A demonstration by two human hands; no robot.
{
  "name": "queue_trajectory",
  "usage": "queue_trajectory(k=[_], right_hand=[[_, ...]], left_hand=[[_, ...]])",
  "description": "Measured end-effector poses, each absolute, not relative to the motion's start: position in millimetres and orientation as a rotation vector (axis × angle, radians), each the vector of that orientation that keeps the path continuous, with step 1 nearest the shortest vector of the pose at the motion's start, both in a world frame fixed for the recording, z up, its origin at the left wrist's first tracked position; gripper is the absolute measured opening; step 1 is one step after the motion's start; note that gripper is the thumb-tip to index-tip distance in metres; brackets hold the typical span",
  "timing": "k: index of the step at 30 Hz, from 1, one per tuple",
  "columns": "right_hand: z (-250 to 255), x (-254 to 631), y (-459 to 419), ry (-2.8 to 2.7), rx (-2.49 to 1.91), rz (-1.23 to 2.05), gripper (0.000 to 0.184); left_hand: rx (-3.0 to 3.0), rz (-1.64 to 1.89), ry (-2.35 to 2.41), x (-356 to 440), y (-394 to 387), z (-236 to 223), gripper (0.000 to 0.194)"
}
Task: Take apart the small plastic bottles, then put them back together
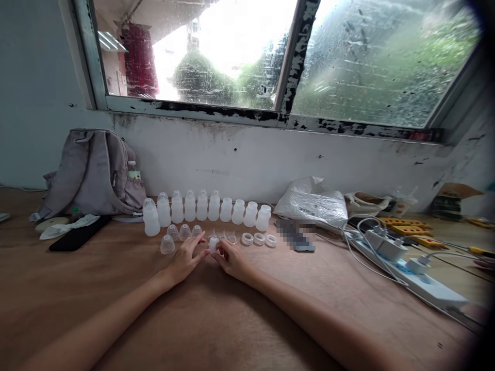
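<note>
Brown wood is forming the tabletop (247, 309), with a grey backpack (96, 170) leaning by the wall at left. Crinkled plastic is wrapping a package (313, 203) at right; its faint print is staying too small to read. A white power strip (410, 275) is lying nearer the right edge, tangled with cables.

The right hand (234, 257) is curling its fingers and pinching a small white piece (213, 245) at the front of the row. The left hand (186, 257) is holding its fingers loosely spread just beside that piece; whether it is touching, I cannot tell.

Behind them, ten frosted bottles (202, 207) are standing in a curved row, the left six wearing clear domes. Four loose domed caps (167, 245) are sitting left of the hands, three white rings (259, 239) to their right. Clear teats (232, 237) are standing between, partly hidden by the fingers.
</note>
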State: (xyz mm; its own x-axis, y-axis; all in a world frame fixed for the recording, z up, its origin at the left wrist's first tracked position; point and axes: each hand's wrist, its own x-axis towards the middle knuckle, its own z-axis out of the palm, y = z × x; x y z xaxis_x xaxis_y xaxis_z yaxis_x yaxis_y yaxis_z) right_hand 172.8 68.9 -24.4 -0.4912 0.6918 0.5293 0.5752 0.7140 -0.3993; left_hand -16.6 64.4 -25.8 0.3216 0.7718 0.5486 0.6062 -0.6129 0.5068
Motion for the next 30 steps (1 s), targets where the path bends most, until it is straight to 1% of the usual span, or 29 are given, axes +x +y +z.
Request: queue_trajectory(k=[6, 11, 21, 30], right_hand=[[-24.6, 227.2, 66.6, -2.253, -1.077, 0.125, 0.015], [-23.1, 266.5, 65.3, -2.178, -1.230, 0.042, 0.016], [-28.2, 266.2, 69.7, -2.229, -1.420, -0.086, 0.020], [-28.0, 268.9, 68.8, -2.227, -1.386, -0.088, 0.021]], left_hand=[[2.630, 1.052, 1.162, -12.7, 55.1, -22.6, 0.035], [2.760, 0.960, 1.129, -9.7, 50.3, -21.2, 0.037], [2.842, 0.934, 1.122, -8.3, 53.4, -22.1, 0.036], [2.950, 0.990, 1.136, -7.8, 59.2, -18.8, 0.031]])
